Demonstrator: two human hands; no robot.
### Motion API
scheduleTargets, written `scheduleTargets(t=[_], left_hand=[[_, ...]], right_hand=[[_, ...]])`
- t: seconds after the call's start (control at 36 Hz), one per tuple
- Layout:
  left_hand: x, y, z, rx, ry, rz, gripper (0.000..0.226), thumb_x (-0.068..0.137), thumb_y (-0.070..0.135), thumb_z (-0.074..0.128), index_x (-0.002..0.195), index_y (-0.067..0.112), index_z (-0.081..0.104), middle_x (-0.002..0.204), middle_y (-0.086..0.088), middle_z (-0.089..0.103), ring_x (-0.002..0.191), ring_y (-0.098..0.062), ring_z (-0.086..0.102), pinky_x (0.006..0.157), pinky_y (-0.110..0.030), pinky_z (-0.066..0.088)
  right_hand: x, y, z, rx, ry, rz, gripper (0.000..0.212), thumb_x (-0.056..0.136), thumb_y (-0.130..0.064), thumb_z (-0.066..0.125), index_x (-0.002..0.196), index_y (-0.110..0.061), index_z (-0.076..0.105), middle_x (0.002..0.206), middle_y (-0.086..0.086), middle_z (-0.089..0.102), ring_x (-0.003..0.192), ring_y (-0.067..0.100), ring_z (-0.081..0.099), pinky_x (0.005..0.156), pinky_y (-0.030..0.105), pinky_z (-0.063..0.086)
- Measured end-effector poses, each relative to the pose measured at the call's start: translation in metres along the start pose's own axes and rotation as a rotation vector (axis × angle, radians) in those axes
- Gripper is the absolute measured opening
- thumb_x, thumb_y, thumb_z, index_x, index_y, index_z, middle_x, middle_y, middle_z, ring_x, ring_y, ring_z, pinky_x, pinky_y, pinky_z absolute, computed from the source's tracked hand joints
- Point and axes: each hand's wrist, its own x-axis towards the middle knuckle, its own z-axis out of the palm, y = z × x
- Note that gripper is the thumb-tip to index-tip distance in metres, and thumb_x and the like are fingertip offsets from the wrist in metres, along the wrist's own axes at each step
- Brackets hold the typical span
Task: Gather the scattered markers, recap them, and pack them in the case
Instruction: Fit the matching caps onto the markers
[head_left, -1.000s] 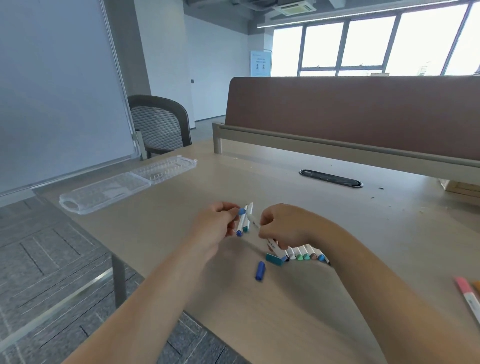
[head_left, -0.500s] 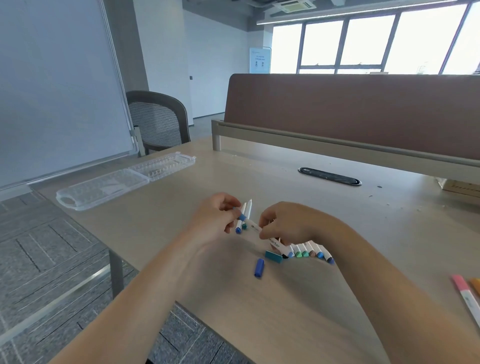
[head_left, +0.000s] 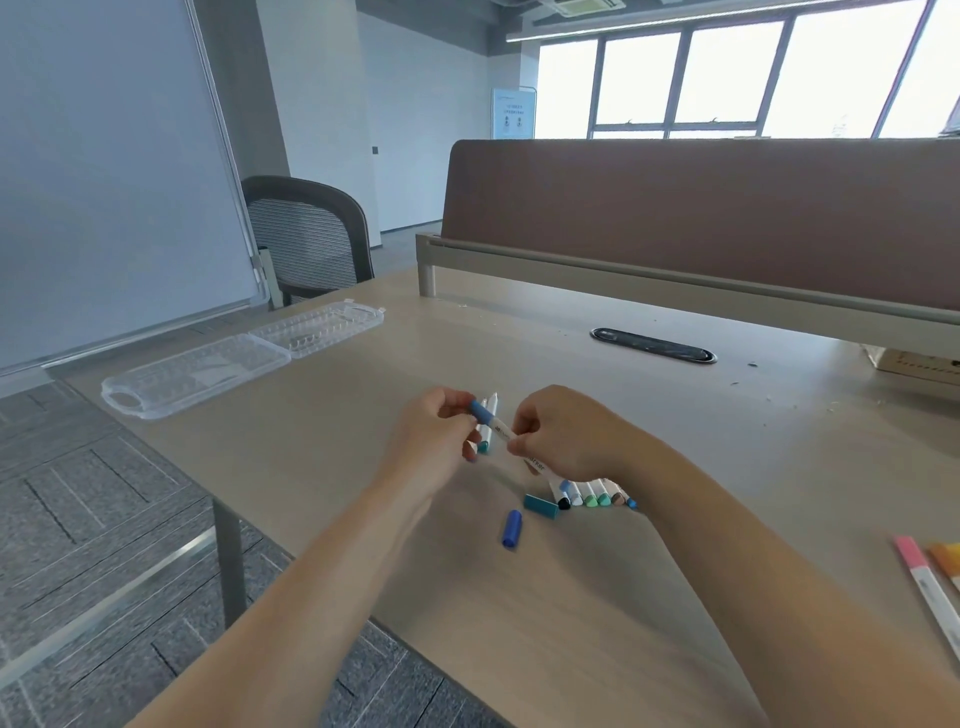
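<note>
Left hand (head_left: 436, 441) and right hand (head_left: 563, 434) raised close together, fingers pinched

desk (head_left: 571, 597): light beige | loose caps: blue (head_left: 511, 527), teal (head_left: 541, 505) | case (head_left: 197, 371): clear | divider (head_left: 701, 208): brown | edge marker (head_left: 930, 587): pink and white

An open-plan office: a desk (head_left: 571, 597) with a brown divider screen (head_left: 701, 208) at twelve o'clock, a mesh office chair (head_left: 311, 234) and whiteboard (head_left: 104, 156) at ten, grey carpet tiles (head_left: 78, 493).
</note>
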Motion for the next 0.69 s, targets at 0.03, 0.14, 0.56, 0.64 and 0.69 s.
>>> scheduleTargets(t=[0.03, 0.14, 0.56, 0.64, 0.69], left_hand=[[0.001, 0.0, -0.001, -0.012, -0.027, -0.006, 0.028, 0.091, -0.003, 0.046, 0.099, 0.015, 0.065, 0.086, -0.007, 0.067, 0.065, -0.019, 0.057, 0.078, -0.043, 0.057], [0.005, -0.005, -0.001, 0.084, -0.093, -0.031, 0.036, 0.091, 0.0, 0.048, 0.117, 0.023, 0.057, 0.09, -0.007, 0.065, 0.07, -0.02, 0.058, 0.067, -0.034, 0.05], [-0.003, -0.019, -0.008, 0.441, -0.224, -0.033, 0.012, 0.093, 0.018, 0.052, 0.092, 0.022, 0.063, 0.077, -0.001, 0.058, 0.067, -0.017, 0.053, 0.064, -0.029, 0.042], [-0.004, -0.019, -0.012, 0.47, -0.265, -0.011, 0.008, 0.092, 0.023, 0.056, 0.092, 0.024, 0.063, 0.08, 0.001, 0.06, 0.07, -0.017, 0.053, 0.069, -0.031, 0.044], [-0.007, -0.017, -0.014, 0.506, -0.31, 0.017, 0.004, 0.09, 0.028, 0.061, 0.093, 0.026, 0.064, 0.087, 0.004, 0.063, 0.075, -0.015, 0.055, 0.072, -0.03, 0.045]], right_hand=[[0.002, 0.0, 0.002, -0.001, 0.014, 0.013, 0.02, 0.093, -0.026, 0.062, 0.088, -0.01, 0.074, 0.073, -0.002, 0.067, 0.067, 0.012, 0.058, 0.068, 0.029, 0.049], [0.008, 0.004, 0.011, -0.017, 0.084, 0.104, 0.018, 0.089, -0.025, 0.063, 0.085, -0.011, 0.073, 0.077, 0.006, 0.069, 0.067, 0.017, 0.06, 0.067, 0.032, 0.052], [0.012, 0.02, 0.022, -0.126, 0.125, 0.206, 0.01, 0.087, -0.014, 0.062, 0.094, -0.009, 0.064, 0.091, 0.007, 0.063, 0.075, 0.022, 0.054, 0.056, 0.027, 0.038], [0.011, 0.022, 0.025, -0.087, 0.14, 0.195, 0.011, 0.081, -0.019, 0.068, 0.077, -0.019, 0.058, 0.082, 0.0, 0.062, 0.074, 0.021, 0.059, 0.053, 0.027, 0.038], [0.01, 0.024, 0.027, -0.089, 0.15, 0.196, 0.013, 0.08, -0.022, 0.069, 0.074, -0.022, 0.057, 0.08, -0.002, 0.061, 0.074, 0.019, 0.06, 0.053, 0.027, 0.038]])
